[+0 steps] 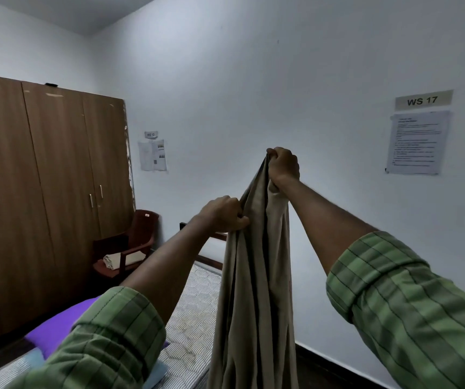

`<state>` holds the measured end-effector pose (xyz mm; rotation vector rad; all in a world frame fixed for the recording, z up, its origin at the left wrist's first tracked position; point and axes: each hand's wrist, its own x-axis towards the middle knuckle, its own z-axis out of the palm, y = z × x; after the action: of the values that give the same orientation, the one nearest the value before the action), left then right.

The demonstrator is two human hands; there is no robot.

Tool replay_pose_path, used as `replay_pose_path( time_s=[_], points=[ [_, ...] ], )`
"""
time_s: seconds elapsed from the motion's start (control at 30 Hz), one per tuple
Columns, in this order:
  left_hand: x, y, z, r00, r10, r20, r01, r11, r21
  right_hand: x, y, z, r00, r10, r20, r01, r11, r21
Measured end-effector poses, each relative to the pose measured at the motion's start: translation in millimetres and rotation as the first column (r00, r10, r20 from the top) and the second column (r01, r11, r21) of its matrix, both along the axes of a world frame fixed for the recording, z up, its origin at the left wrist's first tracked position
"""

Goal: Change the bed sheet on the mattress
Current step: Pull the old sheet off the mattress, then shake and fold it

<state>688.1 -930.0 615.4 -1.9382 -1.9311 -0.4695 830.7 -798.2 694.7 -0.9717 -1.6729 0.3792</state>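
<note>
The beige bed sheet (pixel 253 276) hangs vertically in a bunch in front of the person. The right hand (pixel 283 165) grips its top; the left hand (pixel 222 213), lower, pinches an edge. The bare mattress (pixel 194 318) lies below-left.

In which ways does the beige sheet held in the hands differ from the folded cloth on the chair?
The beige sheet hangs long and bunched, gripped by the left hand and the right hand; the folded cloth lies flat on the chair, untouched. The sheet looks darker beige, the cloth paler cream. Both are plain, unpatterned fabric.
</note>
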Motion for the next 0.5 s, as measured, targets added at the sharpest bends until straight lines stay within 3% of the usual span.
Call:
replay_pose_path(
  time_s=[0.1,0.17,0.23,0.33,0.4,0.43,0.5],
  points=[
    [-5,-6,14,0.969,0.030,-0.246,-0.037,0.999,-0.024,4,1,-5,0.998,-0.042,0.051,0.041,0.999,0.016],
    [-13,-7,21,0.963,0.038,-0.268,-0.051,0.998,-0.040,8,5,-7,0.996,-0.044,0.073,0.043,0.999,0.018],
    [-25,-7,22,0.979,0.051,-0.196,-0.062,0.997,-0.047,11,8,-8,0.998,-0.016,0.061,0.015,1.000,0.014],
    [-32,-5,10,1.000,0.025,0.015,-0.024,0.999,-0.027,12,8,-8,0.999,0.010,0.033,-0.010,1.000,0.010],
    [-31,-1,-1,0.948,-0.082,0.309,0.078,0.997,0.026,11,5,-6,1.000,0.007,0.009,-0.007,1.000,0.002],
    [-30,0,-5,0.857,-0.154,0.491,0.138,0.988,0.070,11,4,-4,1.000,0.000,-0.007,0.000,1.000,-0.004],
    [-23,-3,-13,0.583,-0.237,0.777,0.218,0.967,0.131,11,4,-2,0.999,-0.022,-0.031,0.022,1.000,-0.018]
  ],
)
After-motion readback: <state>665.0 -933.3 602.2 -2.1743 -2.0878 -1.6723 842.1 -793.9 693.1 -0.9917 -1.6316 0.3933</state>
